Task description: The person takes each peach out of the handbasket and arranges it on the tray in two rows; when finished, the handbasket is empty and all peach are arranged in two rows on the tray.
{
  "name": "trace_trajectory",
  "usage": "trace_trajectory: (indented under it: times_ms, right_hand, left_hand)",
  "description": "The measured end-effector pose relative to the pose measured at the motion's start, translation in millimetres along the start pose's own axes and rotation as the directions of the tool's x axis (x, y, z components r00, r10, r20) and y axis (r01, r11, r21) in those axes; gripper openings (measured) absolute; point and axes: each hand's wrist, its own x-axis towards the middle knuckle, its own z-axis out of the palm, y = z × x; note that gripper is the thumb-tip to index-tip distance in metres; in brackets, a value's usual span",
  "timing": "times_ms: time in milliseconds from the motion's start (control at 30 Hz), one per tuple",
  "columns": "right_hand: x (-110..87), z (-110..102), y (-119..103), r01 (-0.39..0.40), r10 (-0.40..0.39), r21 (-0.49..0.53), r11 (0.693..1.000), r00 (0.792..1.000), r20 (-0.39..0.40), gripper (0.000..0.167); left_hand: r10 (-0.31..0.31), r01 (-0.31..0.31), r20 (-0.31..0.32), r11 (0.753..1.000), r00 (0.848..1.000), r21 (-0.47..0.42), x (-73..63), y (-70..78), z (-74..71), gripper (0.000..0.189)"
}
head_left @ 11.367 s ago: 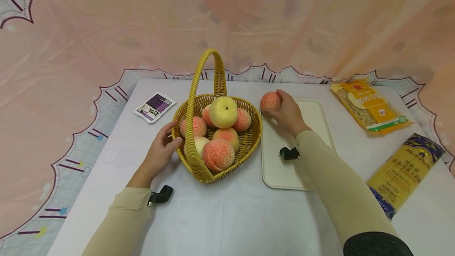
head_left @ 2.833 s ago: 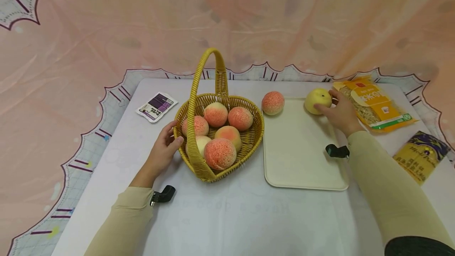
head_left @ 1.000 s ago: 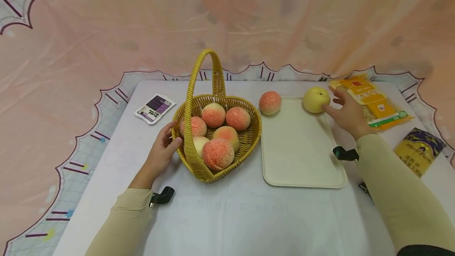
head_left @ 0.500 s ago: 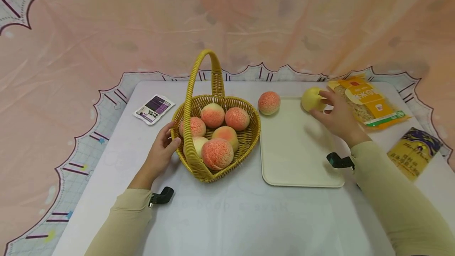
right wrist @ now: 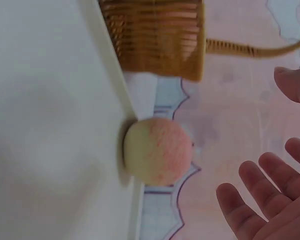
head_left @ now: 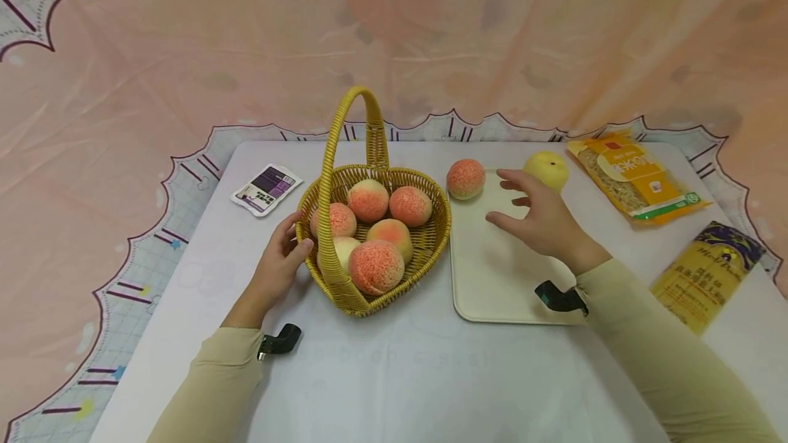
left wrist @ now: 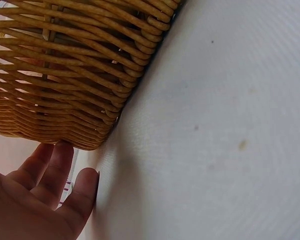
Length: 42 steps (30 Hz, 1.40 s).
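Observation:
My left hand (head_left: 277, 265) rests its fingertips against the outer left wall of a heart-shaped wicker basket (head_left: 434, 251); the left wrist view shows its fingers (left wrist: 60, 167) touching the weave, with the thumb apart. Several peaches (head_left: 377, 266) lie in the basket, some partly behind its arched handle (head_left: 335, 156). Above the cream tray (head_left: 486, 292), my right hand (head_left: 542, 217) hangs with fingers spread, holding nothing. One reddish peach (head_left: 466, 178) sits at the tray's far left corner. A yellow peach (head_left: 548, 168) is at the far right corner, partly hidden by the right hand.
A small purple-and-white packet (head_left: 267, 190) lies left of the basket. To the tray's right are an orange bag of grain-like food (head_left: 637, 180) and a yellow-and-blue pasta packet (head_left: 708, 275), partly covered by the right sleeve. A patterned cloth (head_left: 406, 39) hangs behind the table.
My right hand placed the reddish peach, then the yellow one from the basket, on the tray. It has since let go and moved left. My left hand has stayed at the basket.

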Motion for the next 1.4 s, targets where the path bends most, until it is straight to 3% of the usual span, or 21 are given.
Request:
trace_trajectory:
  times_ms: [467,800,1100,1400]
  right_hand:
    - [-0.3,33,-32,0.152,-0.159,0.095,0.984,0.985,0.062,0.069]
    - [-0.9,46,-43,0.202,-0.215,0.127,0.971,0.972,0.096,0.066]
    - [-1.0,62,-55,0.276,-0.296,0.148,0.950,0.946,0.134,0.065]
    - [0.6,76,-63,0.287,-0.319,0.171,0.942,0.926,0.203,0.067]
  left_hand:
    - [0.004,-0.004,0.001,1.000,1.000,0.003,0.5,-0.6,0.3,0.067]
    - [0.006,-0.006,0.003,1.000,1.000,0.000,0.6,-1.3,0.4,0.067]
    - [0.003,-0.003,0.003,1.000,1.000,0.001,0.6,-0.8,0.4,0.067]
    - [0.000,0.000,0.002,1.000,1.000,-0.008,0.8,-0.9,0.6,0.067]
